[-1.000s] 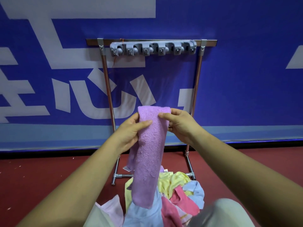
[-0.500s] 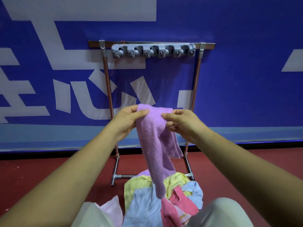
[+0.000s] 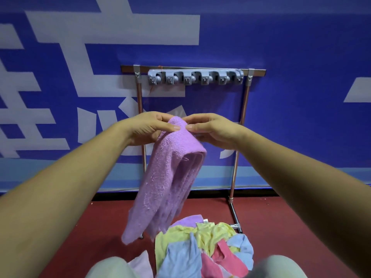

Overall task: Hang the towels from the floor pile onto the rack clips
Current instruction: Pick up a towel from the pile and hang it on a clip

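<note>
A purple towel hangs folded in front of me, its lower end swung out to the left above the floor. My left hand and my right hand pinch its top edge side by side, thumbs almost touching. Behind them stands a metal rack with a grey clip strip on its top bar; all the clips are bare. The floor pile of yellow, blue, pink and purple towels lies below, between my knees.
A blue wall banner with white shapes stands right behind the rack. The floor is dark red. My knees show at the bottom edge, either side of the pile.
My hands have come closer together on the towel's top edge and lifted it. The towel has bunched and swung left. The camera has tilted, so the rack sits lower in view.
</note>
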The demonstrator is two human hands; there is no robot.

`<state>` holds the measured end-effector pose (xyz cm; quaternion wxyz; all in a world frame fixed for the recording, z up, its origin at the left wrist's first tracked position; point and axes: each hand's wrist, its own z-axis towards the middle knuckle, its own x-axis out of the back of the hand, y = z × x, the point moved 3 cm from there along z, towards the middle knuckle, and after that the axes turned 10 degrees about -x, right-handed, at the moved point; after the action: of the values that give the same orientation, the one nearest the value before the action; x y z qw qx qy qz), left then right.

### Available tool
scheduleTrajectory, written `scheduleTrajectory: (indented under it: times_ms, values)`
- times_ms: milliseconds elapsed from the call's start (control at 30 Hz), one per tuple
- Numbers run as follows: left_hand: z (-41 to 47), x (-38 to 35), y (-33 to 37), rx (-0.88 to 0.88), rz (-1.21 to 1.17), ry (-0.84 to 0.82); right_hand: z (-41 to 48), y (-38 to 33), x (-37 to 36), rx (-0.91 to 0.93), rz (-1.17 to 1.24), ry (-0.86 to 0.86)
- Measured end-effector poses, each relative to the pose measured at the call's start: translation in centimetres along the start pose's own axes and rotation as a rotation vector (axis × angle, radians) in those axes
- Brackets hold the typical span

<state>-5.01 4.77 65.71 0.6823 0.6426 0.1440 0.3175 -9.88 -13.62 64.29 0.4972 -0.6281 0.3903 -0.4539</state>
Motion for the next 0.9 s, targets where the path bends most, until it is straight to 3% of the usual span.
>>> scheduleTrajectory:
  times_ms: [200,433,600,700,900]
  values:
    - [0.1,2.0,-0.4,0.028,0.041,-0.045,1.9,-1.1,-1.0,-0.049,-0.159,-0.025]
    - [1.1,4.0,-2.0,0.079,0.097,-0.089,3.0,-1.6,1.6,-0.054,0.064,-0.037]
    - [4.0,6.8,-0.9,-0.003,0.086,0.061,6.4,-2.1,3.3,-0.093,0.022,-0.032]
    - [5.9,8.4,0.6,-0.035,0.101,0.061,9.0,-3.6,3.6,-0.065,-0.021,-0.091]
    - [9.4,14.2,1.2,-0.073,0.11,0.155,15.4,-6.9,5.2,0.033,-0.078,0.062]
